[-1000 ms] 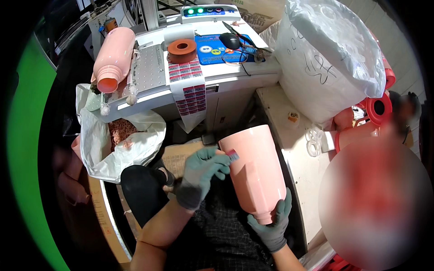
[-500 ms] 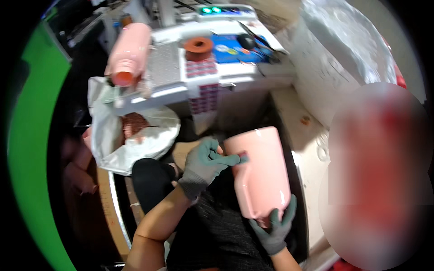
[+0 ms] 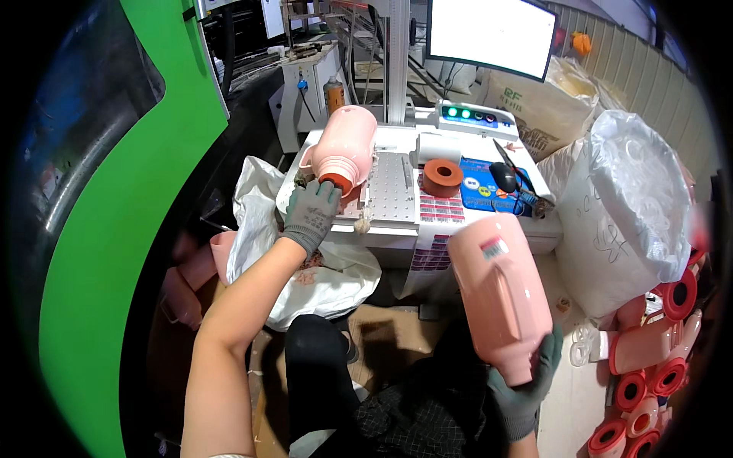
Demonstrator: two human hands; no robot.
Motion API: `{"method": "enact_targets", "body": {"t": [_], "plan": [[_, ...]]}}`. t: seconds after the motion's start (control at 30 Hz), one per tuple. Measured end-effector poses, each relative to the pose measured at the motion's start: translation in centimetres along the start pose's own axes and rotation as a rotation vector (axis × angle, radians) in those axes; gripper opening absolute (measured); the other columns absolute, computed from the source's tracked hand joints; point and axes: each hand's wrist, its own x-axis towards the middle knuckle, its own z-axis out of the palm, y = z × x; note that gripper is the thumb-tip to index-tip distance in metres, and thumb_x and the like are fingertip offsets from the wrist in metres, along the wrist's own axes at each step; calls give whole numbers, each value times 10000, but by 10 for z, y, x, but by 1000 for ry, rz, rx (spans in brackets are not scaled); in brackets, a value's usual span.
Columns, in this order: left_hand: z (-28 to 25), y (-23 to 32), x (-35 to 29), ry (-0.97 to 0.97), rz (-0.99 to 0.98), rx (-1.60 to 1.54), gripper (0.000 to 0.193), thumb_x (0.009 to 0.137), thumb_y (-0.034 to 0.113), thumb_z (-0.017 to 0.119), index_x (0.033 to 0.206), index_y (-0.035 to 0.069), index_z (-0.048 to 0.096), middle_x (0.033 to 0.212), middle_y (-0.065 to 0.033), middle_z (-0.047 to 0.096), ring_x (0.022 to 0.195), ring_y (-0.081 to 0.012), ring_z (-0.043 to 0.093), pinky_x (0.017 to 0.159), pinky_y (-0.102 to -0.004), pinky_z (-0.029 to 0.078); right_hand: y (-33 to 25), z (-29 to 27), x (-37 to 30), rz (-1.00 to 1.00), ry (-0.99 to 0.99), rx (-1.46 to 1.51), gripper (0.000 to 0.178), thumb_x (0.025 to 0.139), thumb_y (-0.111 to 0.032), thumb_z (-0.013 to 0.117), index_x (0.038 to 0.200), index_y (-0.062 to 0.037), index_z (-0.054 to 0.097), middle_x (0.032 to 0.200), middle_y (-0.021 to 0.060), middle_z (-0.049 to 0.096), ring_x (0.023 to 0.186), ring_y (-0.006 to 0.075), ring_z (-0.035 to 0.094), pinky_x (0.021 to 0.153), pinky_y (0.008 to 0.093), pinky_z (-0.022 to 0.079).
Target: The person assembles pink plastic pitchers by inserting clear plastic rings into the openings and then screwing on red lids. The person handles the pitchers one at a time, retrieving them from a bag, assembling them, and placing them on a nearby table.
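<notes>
My right hand (image 3: 527,382), gloved in grey, grips a glossy pink plastic jug (image 3: 489,282) around its narrow neck. That jug is tilted bottom-up, with a moulded handle along its side and a small printed label (image 3: 492,247) on its wall. Farther left, a second pink jug (image 3: 345,137) lies on the white machine bed (image 3: 393,179), its mouth facing me. The gloved fingers of my left hand (image 3: 313,212) are closed at the orange-red rim of that mouth; their tips are partly hidden.
An orange tape roll (image 3: 442,178) and a label strip (image 3: 431,252) lie mid-bench, near a black mouse (image 3: 502,177). A white sack (image 3: 343,286) hangs below left. A large bag (image 3: 603,229) and several pink parts (image 3: 645,351) stand right. A lit screen (image 3: 492,34) is behind.
My left hand has left the label on the held jug and reached to the jug on the machine bed. My right hand still holds its jug. The view has tipped upward.
</notes>
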Motion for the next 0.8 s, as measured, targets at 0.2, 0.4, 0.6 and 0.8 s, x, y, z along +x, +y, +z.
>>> {"method": "enact_targets", "body": {"t": [0.2, 0.4, 0.6, 0.8], "plan": [[-173, 60, -62, 373, 230, -398, 204, 798, 225, 719, 978, 151, 655, 940, -28, 592, 772, -211, 540, 620, -398, 464, -35, 51, 104, -379, 7, -371, 968, 658, -272, 939, 1521, -149, 516, 1537, 328, 405, 1288, 498, 568, 991, 507, 552], [-229, 115, -159, -80, 3, -1290, 161, 807, 242, 822, 848, 124, 719, 892, -20, 707, 795, -240, 663, 723, -374, 533, -88, 204, 206, -775, -137, -416, 857, 684, -258, 878, 1476, -311, 554, 1535, 212, 470, 950, 303, 691, 718, 420, 585], [-184, 110, -190, -74, -157, -1425, 282, 773, 242, 890, 942, 118, 701, 1277, -115, 619, 1140, -339, 587, 910, -438, 505, -127, 347, 252, -874, -268, -776, 656, 817, -179, 739, 1437, -277, 551, 1590, 188, 350, 793, 269, 666, 643, 413, 560], [-172, 115, -212, -187, -280, -1828, 519, 715, 239, 955, 1110, 65, 667, 1375, -151, 552, 1203, -334, 580, 1018, -429, 489, -145, 370, 239, -820, -378, -805, 663, 868, -169, 687, 1496, -261, 496, 1548, 238, 385, 761, 287, 701, 620, 439, 587]]}}
